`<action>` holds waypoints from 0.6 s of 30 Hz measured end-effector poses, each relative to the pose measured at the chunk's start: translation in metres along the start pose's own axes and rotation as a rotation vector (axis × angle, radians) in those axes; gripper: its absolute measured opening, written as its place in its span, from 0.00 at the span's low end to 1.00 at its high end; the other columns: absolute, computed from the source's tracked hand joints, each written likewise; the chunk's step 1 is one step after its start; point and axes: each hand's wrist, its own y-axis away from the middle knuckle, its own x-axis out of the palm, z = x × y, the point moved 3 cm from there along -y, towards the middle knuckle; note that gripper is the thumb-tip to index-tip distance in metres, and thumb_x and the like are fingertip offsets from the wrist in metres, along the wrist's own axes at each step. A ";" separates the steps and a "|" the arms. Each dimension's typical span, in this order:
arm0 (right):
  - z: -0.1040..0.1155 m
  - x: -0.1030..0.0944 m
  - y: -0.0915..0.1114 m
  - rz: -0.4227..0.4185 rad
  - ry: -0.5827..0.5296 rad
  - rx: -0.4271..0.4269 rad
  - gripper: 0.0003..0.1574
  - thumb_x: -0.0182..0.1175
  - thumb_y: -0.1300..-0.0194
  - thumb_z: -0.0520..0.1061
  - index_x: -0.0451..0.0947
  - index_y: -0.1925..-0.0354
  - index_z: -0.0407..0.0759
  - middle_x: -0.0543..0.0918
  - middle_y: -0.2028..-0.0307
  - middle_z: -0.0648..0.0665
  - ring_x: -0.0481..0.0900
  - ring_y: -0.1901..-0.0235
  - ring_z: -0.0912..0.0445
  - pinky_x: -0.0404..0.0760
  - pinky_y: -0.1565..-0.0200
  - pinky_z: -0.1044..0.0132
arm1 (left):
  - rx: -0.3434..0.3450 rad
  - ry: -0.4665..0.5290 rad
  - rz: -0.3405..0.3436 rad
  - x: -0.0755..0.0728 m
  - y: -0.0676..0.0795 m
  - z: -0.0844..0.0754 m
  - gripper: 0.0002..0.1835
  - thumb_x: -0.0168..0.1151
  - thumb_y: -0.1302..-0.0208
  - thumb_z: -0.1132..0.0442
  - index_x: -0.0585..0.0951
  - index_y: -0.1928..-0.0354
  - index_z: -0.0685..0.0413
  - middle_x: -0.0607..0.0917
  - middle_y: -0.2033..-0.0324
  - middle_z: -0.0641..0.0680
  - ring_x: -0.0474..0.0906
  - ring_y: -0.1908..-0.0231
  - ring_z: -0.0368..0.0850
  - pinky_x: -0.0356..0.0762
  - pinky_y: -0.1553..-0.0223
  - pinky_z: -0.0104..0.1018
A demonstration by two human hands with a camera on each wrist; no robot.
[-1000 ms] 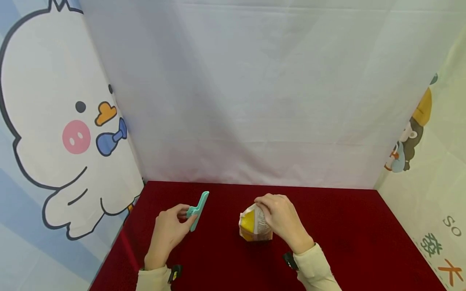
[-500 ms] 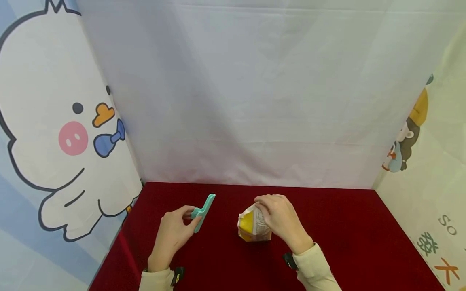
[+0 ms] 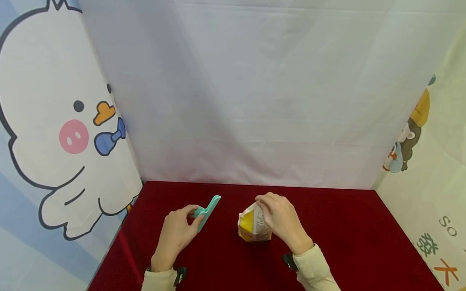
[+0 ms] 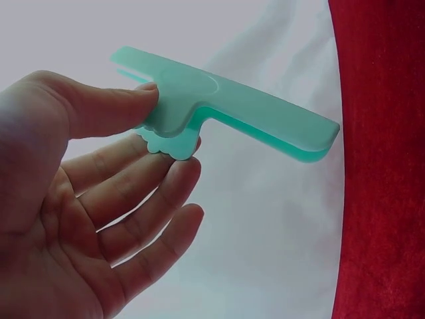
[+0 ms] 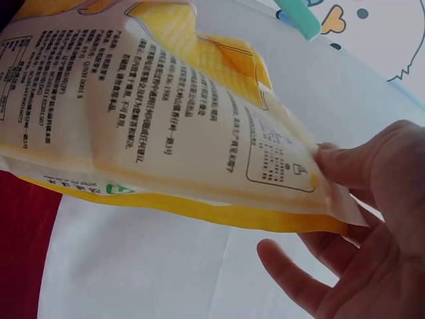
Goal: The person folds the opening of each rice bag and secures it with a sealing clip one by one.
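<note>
A mint-green bag clip with a long straight bar is pinched at its scalloped grip by my left hand, thumb on one side and fingertips on the other. In the head view the clip slants up to the right, apart from the bag. My right hand pinches the top corner of a yellow and white printed food bag, which stands upright on the table. In the right wrist view the bag shows rows of small print, and the thumb and fingers close on its edge.
A dark red cloth covers the table. A pale curtain hangs behind it, with a cartoon-printed curtain at the left and another printed curtain at the right.
My left hand has moved a little to the right with the clip, closer to the bag, and the clip leans further right. The right hand and the bag have hardly moved.
</note>
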 end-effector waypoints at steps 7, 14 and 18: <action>0.000 -0.001 0.000 0.009 -0.001 0.016 0.09 0.73 0.33 0.36 0.90 0.53 0.39 0.92 0.61 0.47 0.90 0.62 0.51 0.89 0.55 0.54 | 0.006 -0.013 -0.002 0.000 0.000 -0.002 0.15 0.75 0.34 0.59 0.89 0.48 0.53 0.93 0.64 0.51 0.77 0.75 0.36 0.78 0.69 0.35; -0.001 -0.002 0.000 -0.018 0.009 0.014 0.11 0.75 0.35 0.38 0.89 0.54 0.38 0.94 0.61 0.43 0.91 0.62 0.48 0.89 0.52 0.50 | 0.016 -0.035 -0.009 0.003 0.000 -0.002 0.14 0.75 0.34 0.59 0.90 0.48 0.53 0.92 0.66 0.50 0.80 0.73 0.36 0.81 0.67 0.39; 0.000 -0.002 0.000 -0.037 0.006 -0.004 0.08 0.76 0.36 0.38 0.89 0.58 0.40 0.93 0.64 0.45 0.90 0.64 0.50 0.88 0.54 0.51 | 0.012 -0.032 0.001 0.006 -0.002 -0.002 0.14 0.76 0.34 0.58 0.90 0.48 0.53 0.93 0.66 0.50 0.78 0.76 0.35 0.79 0.71 0.37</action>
